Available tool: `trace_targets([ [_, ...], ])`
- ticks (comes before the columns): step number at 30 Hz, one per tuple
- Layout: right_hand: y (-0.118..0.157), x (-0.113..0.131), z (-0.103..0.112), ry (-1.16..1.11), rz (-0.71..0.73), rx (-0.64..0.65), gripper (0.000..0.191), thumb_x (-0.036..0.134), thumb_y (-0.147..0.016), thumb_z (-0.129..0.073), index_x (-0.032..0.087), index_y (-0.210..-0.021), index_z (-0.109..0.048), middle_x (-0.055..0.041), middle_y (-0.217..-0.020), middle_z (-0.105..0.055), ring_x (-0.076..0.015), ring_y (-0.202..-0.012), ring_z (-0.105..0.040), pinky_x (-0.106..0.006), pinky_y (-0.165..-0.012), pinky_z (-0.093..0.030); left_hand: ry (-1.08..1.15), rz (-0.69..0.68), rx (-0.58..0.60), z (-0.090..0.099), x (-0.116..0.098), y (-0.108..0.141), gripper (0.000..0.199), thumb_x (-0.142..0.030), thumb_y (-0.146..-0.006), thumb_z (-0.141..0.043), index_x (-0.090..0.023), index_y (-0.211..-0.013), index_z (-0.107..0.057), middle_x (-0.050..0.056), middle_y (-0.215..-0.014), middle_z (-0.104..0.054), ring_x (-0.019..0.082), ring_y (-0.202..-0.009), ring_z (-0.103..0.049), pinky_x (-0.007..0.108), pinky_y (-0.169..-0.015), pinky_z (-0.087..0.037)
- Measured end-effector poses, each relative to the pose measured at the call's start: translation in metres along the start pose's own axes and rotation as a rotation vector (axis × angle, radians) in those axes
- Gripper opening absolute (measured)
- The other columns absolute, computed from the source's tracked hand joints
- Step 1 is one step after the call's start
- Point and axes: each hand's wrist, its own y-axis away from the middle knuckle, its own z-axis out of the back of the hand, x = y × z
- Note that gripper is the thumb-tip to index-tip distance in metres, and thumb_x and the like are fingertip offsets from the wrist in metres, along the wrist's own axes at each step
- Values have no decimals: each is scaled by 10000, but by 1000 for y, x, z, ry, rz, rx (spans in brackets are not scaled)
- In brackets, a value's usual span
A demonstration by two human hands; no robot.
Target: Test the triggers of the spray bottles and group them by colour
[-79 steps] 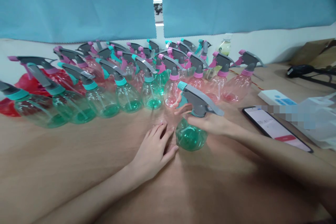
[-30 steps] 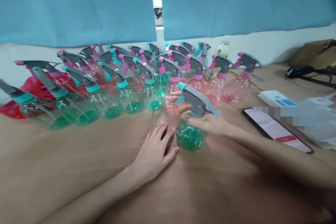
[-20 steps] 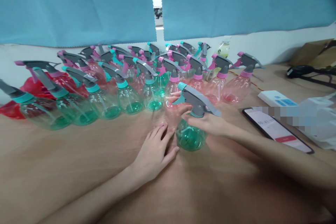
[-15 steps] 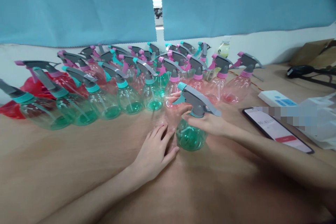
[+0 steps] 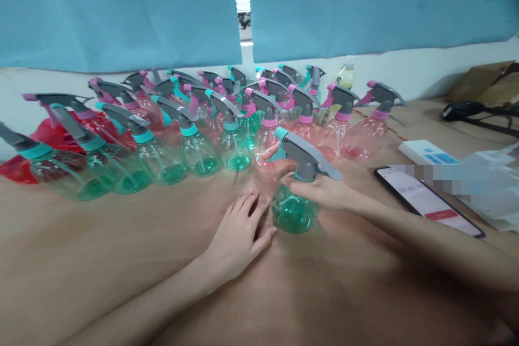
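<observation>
A green spray bottle (image 5: 295,212) with a grey and turquoise trigger head stands upright on the wooden table (image 5: 133,259). My right hand (image 5: 324,190) is closed round its neck just under the head, fingers reaching past the far side; the bottle partly hides them. My left hand (image 5: 237,235) lies flat on the tabletop left of the bottle, fingers spread, holding nothing. Just beyond stand more spray bottles in rows, among them a green one (image 5: 237,158) with a turquoise collar and a pink one (image 5: 271,138) with a pink collar.
To the right lie a phone (image 5: 421,194) with a lit screen, a white box (image 5: 425,152) with blue markings and clear plastic wrapping (image 5: 500,173). Red plastic (image 5: 20,169) shows at far left. Dark glasses-like frames (image 5: 466,110) and a cardboard box (image 5: 478,84) sit at back right.
The fingers of my right hand have shifted slightly near the trigger, with one now reaching out beyond it. The bottle and my left hand have stayed in place.
</observation>
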Motion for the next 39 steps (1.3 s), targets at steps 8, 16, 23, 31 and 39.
trace_targets([
  [8,-3,4,0,-39,16,-10,354,120,-724,-508,258,-1041,-583,3,-1161,-652,-150,-895,-648,-292,-825,-541,16,7,-6,1,0,-1,445,-401,-927,-525,-140,-1288,-527,187,-1394,-481,352,-1309,-418,523,-1033,-386],
  [16,-4,8,-2,-104,-17,-16,240,146,-687,-497,239,-904,-545,-6,-1017,-667,-152,-845,-660,-291,-765,-561,35,-3,-28,0,1,0,432,-410,-934,-502,-163,-1287,-520,173,-1392,-490,348,-1320,-407,533,-1029,-388],
  [23,-5,11,-2,-102,-3,-26,125,177,-726,-514,233,-836,-493,-1,-872,-618,-146,-780,-625,-276,-679,-548,12,-7,-19,0,1,0,440,-411,-936,-504,-157,-1296,-516,174,-1385,-492,337,-1316,-410,515,-1034,-386],
  [31,-4,7,-2,-80,5,-42,100,200,-740,-528,246,-828,-516,-1,-872,-626,-161,-790,-632,-308,-726,-559,20,0,-19,0,1,0,439,-402,-936,-507,-160,-1302,-515,176,-1399,-481,345,-1313,-414,522,-1023,-393],
  [39,-2,5,-1,-60,5,-26,413,132,-678,-497,267,-1057,-590,-2,-1163,-652,-173,-891,-666,-329,-823,-564,12,4,-17,0,0,0,455,-398,-930,-526,-147,-1309,-515,179,-1399,-478,341,-1326,-398,511,-1040,-383],
])
